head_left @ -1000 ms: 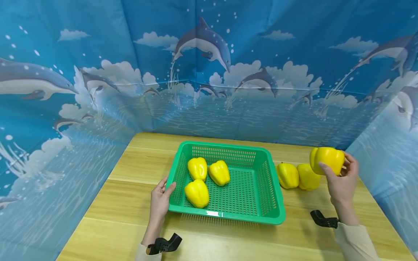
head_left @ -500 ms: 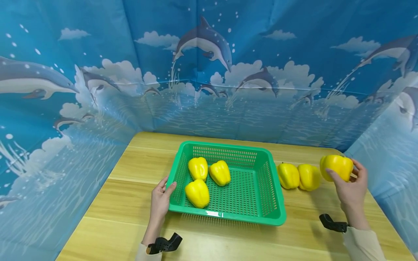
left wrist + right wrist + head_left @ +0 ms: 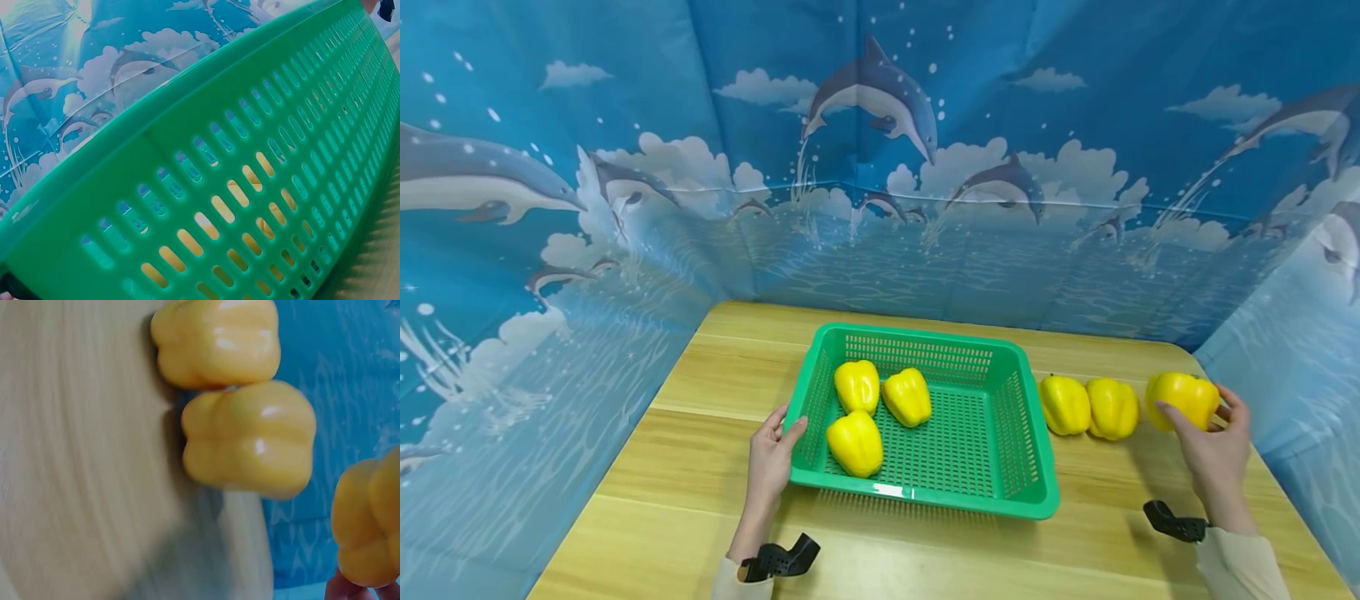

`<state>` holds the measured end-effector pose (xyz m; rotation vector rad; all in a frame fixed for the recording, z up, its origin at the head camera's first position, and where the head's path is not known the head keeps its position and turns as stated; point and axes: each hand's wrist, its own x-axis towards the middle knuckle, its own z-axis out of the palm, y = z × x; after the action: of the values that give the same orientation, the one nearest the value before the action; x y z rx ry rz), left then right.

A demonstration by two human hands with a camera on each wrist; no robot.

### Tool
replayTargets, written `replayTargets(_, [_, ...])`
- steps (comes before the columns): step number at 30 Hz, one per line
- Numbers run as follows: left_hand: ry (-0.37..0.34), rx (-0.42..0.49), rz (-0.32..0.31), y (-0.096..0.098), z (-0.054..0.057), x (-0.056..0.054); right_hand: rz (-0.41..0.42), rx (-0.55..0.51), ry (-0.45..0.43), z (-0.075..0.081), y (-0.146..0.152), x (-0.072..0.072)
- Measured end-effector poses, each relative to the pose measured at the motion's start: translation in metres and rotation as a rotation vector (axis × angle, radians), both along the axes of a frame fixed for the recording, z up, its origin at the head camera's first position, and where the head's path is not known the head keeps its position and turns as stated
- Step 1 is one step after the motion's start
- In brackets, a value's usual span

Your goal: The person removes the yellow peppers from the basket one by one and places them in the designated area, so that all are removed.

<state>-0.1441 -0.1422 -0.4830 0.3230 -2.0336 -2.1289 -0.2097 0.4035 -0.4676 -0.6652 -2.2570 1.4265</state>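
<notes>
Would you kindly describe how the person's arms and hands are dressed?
The sleeves are plain and light beige. Just beyond them, the wrist devices are black and bent in shape. The hands wear no gloves.

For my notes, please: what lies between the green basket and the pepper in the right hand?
Two yellow peppers, side by side on the table; the head view shows this.
</notes>
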Motion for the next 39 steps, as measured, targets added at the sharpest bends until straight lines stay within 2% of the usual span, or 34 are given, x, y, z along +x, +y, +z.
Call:
replayTargets(14, [0.004, 0.009, 0.003, 0.001, 0.002, -0.001, 0.016, 0.052, -0.079, -0.024, 0.016, 0.000])
replayTargets(24, [0.004, 0.008, 0.005, 0.000, 0.003, -0.001, 0.032, 0.060, -0.096, -0.030, 0.017, -0.001])
replayTargets(39, [-0.002, 0.007, 0.001, 0.000, 0.002, -0.001, 0.048, 0.081, -0.163, -0.031, 0.014, -0.004])
